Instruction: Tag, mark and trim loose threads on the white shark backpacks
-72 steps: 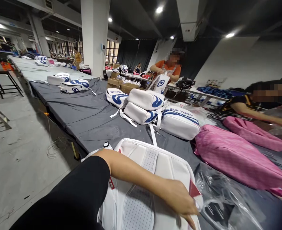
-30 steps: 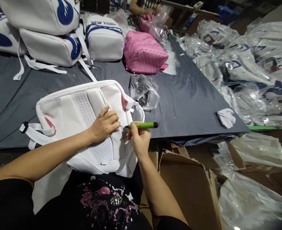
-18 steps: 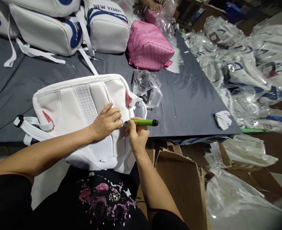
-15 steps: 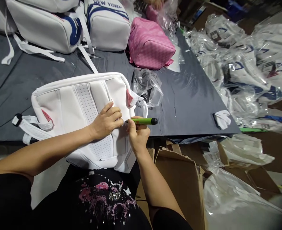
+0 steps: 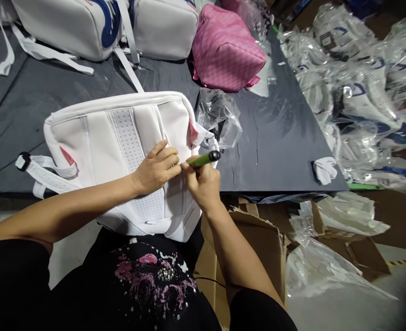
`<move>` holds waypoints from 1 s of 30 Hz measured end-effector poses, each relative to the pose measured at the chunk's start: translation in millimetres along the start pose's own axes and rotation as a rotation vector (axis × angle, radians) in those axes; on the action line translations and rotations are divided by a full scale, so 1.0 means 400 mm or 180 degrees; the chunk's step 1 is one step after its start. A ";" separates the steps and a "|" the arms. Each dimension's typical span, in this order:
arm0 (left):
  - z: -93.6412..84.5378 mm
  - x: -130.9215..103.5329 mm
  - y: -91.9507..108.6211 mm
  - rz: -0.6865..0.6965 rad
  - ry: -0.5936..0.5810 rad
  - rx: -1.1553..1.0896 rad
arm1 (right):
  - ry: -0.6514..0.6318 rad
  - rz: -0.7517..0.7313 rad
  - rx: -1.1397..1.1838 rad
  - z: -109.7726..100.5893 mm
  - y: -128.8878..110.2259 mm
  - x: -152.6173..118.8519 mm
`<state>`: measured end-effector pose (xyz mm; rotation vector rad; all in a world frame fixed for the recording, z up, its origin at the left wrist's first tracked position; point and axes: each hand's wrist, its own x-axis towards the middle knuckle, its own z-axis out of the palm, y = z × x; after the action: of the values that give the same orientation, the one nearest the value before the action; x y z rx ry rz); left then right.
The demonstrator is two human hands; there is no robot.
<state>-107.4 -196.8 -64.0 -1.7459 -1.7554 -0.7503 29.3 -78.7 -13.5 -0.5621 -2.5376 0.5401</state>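
A white backpack (image 5: 99, 151) lies tilted over the table's near edge, its back panel up and its lower part over my lap. My left hand (image 5: 158, 168) is closed on the backpack's panel, fingers curled and thumb pressed to the cloth beside a seam. My right hand (image 5: 203, 184) is wrapped round a green pen (image 5: 203, 159) with a black end, pointing up to the right. Its tip is hidden by my fingers, close to my left fingertips. A webbing strap with a black buckle (image 5: 24, 161) sticks out at the left.
More white backpacks (image 5: 165, 30) and a pink backpack (image 5: 228, 50) stand along the back of the dark table (image 5: 268, 138). Crumpled clear plastic (image 5: 220, 119) lies beside my backpack. Bagged backpacks (image 5: 358, 101) are heaped at the right. An open cardboard box (image 5: 258, 243) stands below the table edge.
The green pen has tipped from nearly level to slanting upward as my right hand turned. My left hand stays on the panel. The view has shifted slightly downward.
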 end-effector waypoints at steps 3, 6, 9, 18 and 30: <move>0.003 -0.004 0.000 -0.0026 -0.0024 -0.0014 | -0.0056 -0.0026 -0.0154 0.000 0.002 0.013; 0.003 -0.006 -0.002 -0.0122 -0.0105 -0.0198 | -0.0153 -0.0026 -0.0139 -0.006 0.002 0.018; 0.003 -0.008 -0.004 -0.0233 -0.0205 -0.0451 | -0.0059 0.0056 -0.0075 -0.020 0.006 0.014; 0.005 -0.004 -0.005 0.0036 0.0071 0.0150 | 0.0176 0.0574 0.0824 -0.009 0.016 -0.016; 0.003 0.000 -0.004 -0.0357 -0.0307 -0.0593 | 0.0035 0.0066 0.0338 -0.004 0.002 -0.004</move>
<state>-108.9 -196.1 -64.9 -1.8435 -1.9139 -0.9168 31.7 -78.6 -13.1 -0.5515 -2.4783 0.6730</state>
